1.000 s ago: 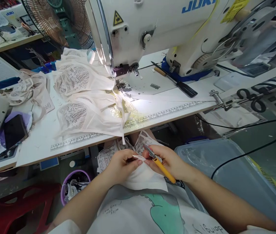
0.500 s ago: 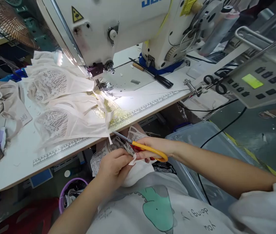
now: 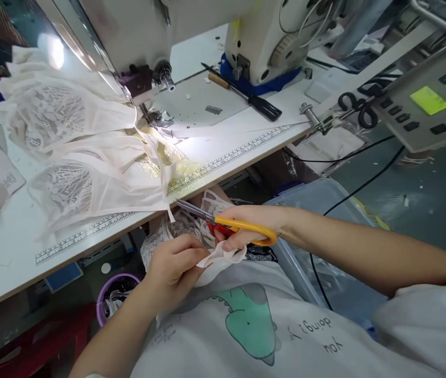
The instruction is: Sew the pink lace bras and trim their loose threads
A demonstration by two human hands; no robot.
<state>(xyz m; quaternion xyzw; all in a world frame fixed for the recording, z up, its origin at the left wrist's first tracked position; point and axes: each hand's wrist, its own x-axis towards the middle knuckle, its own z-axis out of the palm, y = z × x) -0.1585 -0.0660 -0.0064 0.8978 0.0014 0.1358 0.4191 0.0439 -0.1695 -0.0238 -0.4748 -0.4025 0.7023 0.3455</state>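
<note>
Fabric piece (image 3: 225,258) is resting in the lap, left hand (image 3: 173,265) pinching its edge; right hand (image 3: 248,218), touching it from the right, is clasping yellow scissors (image 3: 231,224), blades pointing left toward the tabletop (image 3: 246,142)

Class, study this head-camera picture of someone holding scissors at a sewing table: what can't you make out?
- Sewing machine: upper part cut off by the top edge, head view.
- Scissors: handle partly covered by the right hand.
- Pale fabric piece: mostly hidden under the left hand; shape unclear.
- Control panel: screen text too small to read.
</note>
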